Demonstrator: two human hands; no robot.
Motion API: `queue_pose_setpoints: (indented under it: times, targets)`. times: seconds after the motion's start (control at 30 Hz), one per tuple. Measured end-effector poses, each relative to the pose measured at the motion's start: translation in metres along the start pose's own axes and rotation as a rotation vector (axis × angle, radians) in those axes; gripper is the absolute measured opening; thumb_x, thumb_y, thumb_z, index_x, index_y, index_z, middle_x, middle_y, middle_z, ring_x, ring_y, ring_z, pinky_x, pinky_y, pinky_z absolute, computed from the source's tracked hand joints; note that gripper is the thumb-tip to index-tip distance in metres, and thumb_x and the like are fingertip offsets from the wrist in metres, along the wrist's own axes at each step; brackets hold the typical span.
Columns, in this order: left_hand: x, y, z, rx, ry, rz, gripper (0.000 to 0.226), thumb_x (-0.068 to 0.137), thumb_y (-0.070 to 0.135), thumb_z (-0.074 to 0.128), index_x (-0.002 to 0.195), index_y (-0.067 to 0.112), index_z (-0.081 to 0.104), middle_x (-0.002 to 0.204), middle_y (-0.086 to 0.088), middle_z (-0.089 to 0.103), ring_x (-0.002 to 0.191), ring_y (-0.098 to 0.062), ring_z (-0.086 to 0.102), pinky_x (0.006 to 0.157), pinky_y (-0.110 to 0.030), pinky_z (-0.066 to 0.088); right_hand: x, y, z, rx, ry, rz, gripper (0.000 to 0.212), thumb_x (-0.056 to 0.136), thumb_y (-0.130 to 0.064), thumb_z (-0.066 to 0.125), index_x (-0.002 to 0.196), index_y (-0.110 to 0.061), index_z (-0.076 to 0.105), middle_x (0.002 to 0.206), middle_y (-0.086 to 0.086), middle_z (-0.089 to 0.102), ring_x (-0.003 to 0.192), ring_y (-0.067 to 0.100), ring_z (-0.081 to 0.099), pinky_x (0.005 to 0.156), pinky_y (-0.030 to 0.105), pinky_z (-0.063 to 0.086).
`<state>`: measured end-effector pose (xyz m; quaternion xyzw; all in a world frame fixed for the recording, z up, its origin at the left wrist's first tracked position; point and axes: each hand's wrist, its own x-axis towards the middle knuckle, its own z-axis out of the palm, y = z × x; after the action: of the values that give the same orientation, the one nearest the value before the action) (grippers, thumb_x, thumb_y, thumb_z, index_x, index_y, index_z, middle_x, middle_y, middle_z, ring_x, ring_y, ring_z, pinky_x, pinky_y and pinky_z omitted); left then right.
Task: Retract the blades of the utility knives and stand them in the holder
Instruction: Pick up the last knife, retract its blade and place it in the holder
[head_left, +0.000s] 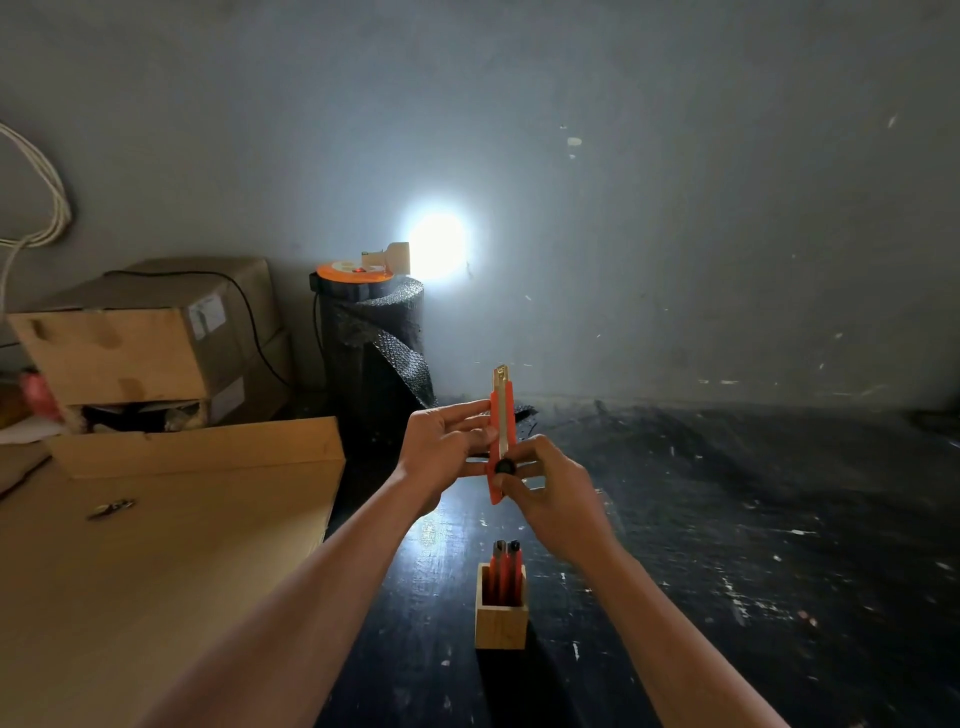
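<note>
I hold an orange utility knife (502, 415) upright in front of me, above the dark table. A short piece of blade shows at its top end. My left hand (441, 447) grips the knife's body from the left. My right hand (550, 493) holds its lower end, with the thumb by the black wheel on the slider. Below my hands a small wooden holder (501, 621) stands on the table. Two orange knives (506, 566) stand in it, black ends up.
The dark scuffed table (727, 545) stretches to the right. A wooden board (156, 571) lies at the left, with cardboard boxes (150, 338) behind it. A black bubble-wrap roll (376, 343) stands at the back, with an orange reel and a bright lamp (436, 249) on top.
</note>
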<state>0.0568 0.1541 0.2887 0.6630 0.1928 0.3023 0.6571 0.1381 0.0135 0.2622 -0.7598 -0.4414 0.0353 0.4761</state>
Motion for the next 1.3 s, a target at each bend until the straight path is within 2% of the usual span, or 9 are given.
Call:
queue_pose_setpoints:
  times: [0.1,0.23,0.4,0.57,0.8,1.0,1.1,1.2,1.3]
  targets:
    - [0.001,0.0,0.001,0.016,-0.006,-0.004,0.032,0.091,-0.006,0.071,0.119,0.007,0.076,0.088,0.004,0.083,0.078,-0.019,0.082,0.059,-0.027,0.062,-0.002,0.001,0.001,0.031,0.009,0.013,0.027,0.088,-0.033,0.073,0.104,-0.036,0.051,0.089,-0.037,0.054,0.075,-0.012,0.059,0.06,0.005,0.039]
    - [0.004,-0.001,-0.003,0.0,0.0,-0.009,0.033,0.089,-0.006,0.072,0.12,0.006,0.076,0.098,-0.008,0.083,0.084,-0.027,0.081,0.067,-0.036,0.066,-0.004,0.002,-0.001,0.01,-0.017,-0.042,0.035,0.094,-0.02,0.068,0.103,-0.05,0.052,0.095,-0.036,0.054,0.081,-0.021,0.057,0.061,-0.001,0.042]
    - [0.005,-0.001,0.001,0.001,-0.005,-0.016,0.033,0.089,-0.006,0.073,0.12,0.007,0.076,0.102,-0.01,0.082,0.086,-0.028,0.081,0.069,-0.039,0.066,0.0,0.002,-0.001,0.036,0.016,0.0,0.021,0.09,-0.032,0.07,0.103,-0.031,0.054,0.088,-0.036,0.054,0.075,-0.01,0.059,0.063,0.006,0.038]
    - [0.006,-0.001,-0.001,-0.008,0.006,-0.012,0.033,0.089,-0.007,0.072,0.12,0.005,0.075,0.098,-0.009,0.083,0.084,-0.027,0.082,0.065,-0.033,0.065,-0.002,0.006,-0.002,0.008,-0.02,-0.055,0.041,0.094,-0.017,0.068,0.1,-0.054,0.051,0.096,-0.038,0.053,0.085,-0.023,0.057,0.062,-0.002,0.043]
    - [0.001,-0.001,0.002,0.005,0.003,-0.024,0.034,0.089,-0.01,0.07,0.119,0.006,0.075,0.082,0.006,0.083,0.073,-0.018,0.081,0.056,-0.024,0.061,0.001,0.014,0.005,0.013,0.0,-0.008,0.021,0.093,-0.025,0.069,0.1,-0.037,0.053,0.091,-0.034,0.056,0.08,-0.008,0.06,0.068,0.006,0.042]
    - [-0.002,-0.008,0.003,0.011,-0.004,-0.044,0.035,0.09,-0.013,0.069,0.12,0.004,0.075,0.088,0.0,0.083,0.077,-0.02,0.082,0.057,-0.028,0.062,0.003,0.019,0.008,0.033,-0.014,0.017,0.018,0.09,-0.03,0.071,0.097,-0.034,0.056,0.088,-0.033,0.057,0.077,-0.007,0.061,0.064,0.006,0.042]
    - [-0.005,-0.014,0.002,-0.023,-0.012,-0.06,0.035,0.09,-0.015,0.067,0.118,0.004,0.074,0.087,0.0,0.083,0.075,-0.019,0.081,0.056,-0.028,0.062,0.006,0.022,0.007,0.085,-0.003,0.037,0.02,0.091,-0.034,0.068,0.106,-0.031,0.056,0.093,-0.03,0.059,0.078,-0.006,0.062,0.07,0.013,0.051]
    - [-0.008,-0.025,0.002,-0.052,-0.012,-0.076,0.035,0.088,-0.015,0.068,0.118,0.003,0.074,0.09,-0.004,0.083,0.077,-0.021,0.082,0.057,-0.03,0.062,0.014,0.025,0.005,0.118,0.026,0.054,0.03,0.094,-0.026,0.066,0.122,-0.027,0.054,0.109,-0.012,0.067,0.091,0.006,0.067,0.081,0.03,0.06]
    - [-0.011,-0.041,0.002,-0.08,-0.029,-0.109,0.036,0.087,-0.012,0.072,0.118,0.005,0.074,0.098,-0.011,0.082,0.084,-0.027,0.081,0.061,-0.035,0.064,0.022,0.031,0.005,0.161,0.019,0.06,0.039,0.094,-0.03,0.067,0.131,-0.023,0.056,0.107,-0.009,0.069,0.09,0.008,0.069,0.074,0.021,0.059]
